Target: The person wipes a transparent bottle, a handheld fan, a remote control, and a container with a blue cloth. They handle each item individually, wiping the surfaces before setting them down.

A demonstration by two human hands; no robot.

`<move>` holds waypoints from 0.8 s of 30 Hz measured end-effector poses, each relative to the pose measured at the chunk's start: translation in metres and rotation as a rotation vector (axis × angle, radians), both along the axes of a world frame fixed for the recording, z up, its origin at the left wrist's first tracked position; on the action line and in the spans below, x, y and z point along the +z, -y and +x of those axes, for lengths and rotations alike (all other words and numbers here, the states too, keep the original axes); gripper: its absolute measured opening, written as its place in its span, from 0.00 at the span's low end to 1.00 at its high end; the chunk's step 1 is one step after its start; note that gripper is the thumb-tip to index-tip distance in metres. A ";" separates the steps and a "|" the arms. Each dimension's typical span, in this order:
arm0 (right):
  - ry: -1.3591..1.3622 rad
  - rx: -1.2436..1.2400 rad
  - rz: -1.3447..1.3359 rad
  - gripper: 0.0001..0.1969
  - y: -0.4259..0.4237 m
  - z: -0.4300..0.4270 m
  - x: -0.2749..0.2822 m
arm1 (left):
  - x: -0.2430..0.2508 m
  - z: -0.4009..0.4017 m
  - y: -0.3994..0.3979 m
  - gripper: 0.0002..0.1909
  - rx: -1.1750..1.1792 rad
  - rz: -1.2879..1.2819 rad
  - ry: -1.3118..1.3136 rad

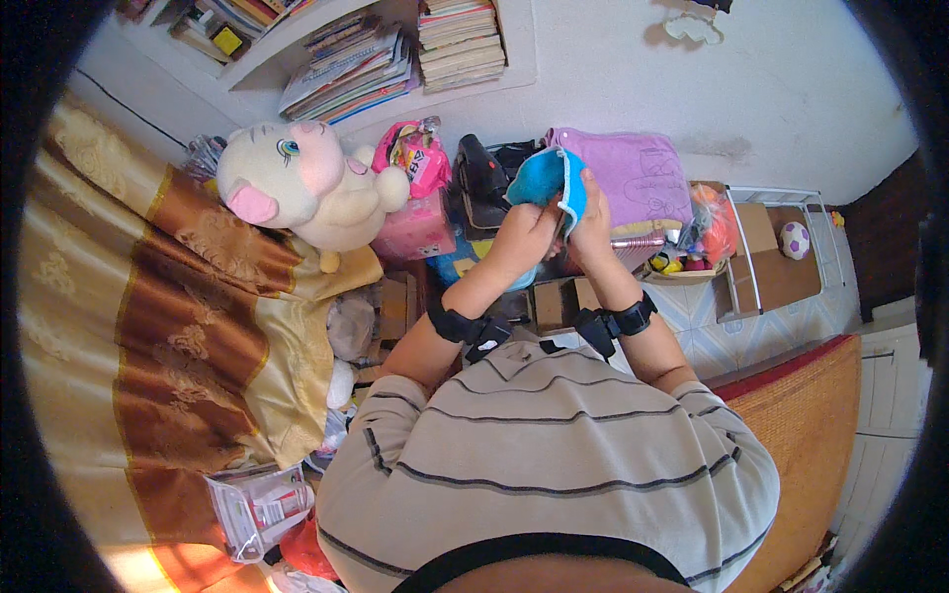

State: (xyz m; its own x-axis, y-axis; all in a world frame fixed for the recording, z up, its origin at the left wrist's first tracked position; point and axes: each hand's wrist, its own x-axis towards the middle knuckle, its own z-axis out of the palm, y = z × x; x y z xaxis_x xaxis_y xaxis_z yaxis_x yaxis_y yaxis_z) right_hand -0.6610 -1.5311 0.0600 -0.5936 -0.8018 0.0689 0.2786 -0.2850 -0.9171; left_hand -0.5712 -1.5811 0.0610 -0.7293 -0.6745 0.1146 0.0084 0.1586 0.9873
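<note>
A small blue cloth piece (547, 178) with a pale stitched edge is held up in both my hands, its side open like a pouch. My left hand (523, 236) grips its lower left edge, fingers curled inward. Along the right edge, my right hand (591, 219) holds it, with the thumb near the top. Behind the cloth lie a folded purple towel (630, 174) with line drawings and a black hair dryer (480, 174). Part of the fingers of both hands is hidden by the cloth and by each other.
A large plush toy (304, 178) sits left on a pink box (417, 228). Books (461, 44) fill a wall shelf above. A gold and brown curtain (200, 296) hangs left. Right are a bagged orange item (713, 219), a white-framed rack (747, 256) and a purple-and-white ball (795, 241).
</note>
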 end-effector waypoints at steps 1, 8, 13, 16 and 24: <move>-0.084 -0.057 -0.047 0.23 0.000 -0.001 0.000 | 0.000 0.001 0.001 0.25 -0.001 0.001 0.000; -0.410 -0.238 -0.003 0.21 -0.001 -0.023 -0.007 | 0.024 0.019 0.003 0.15 0.184 -0.692 0.278; -0.558 -0.037 0.067 0.20 -0.009 -0.011 0.009 | 0.033 0.020 0.007 0.14 0.136 -0.813 0.235; -0.559 0.037 0.089 0.19 -0.008 -0.011 0.000 | 0.027 0.022 0.010 0.14 0.106 -0.821 0.229; -0.418 0.247 0.172 0.18 -0.015 -0.022 -0.016 | 0.010 0.024 0.013 0.13 -0.093 -0.826 0.322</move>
State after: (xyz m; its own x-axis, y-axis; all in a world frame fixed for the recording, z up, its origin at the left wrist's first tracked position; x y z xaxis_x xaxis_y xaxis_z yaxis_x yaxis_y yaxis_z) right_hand -0.6834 -1.5165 0.0441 -0.3347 -0.9353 0.1146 -0.0819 -0.0923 -0.9924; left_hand -0.5471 -1.5940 0.0715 -0.8576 -0.4039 0.3185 -0.2011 0.8332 0.5150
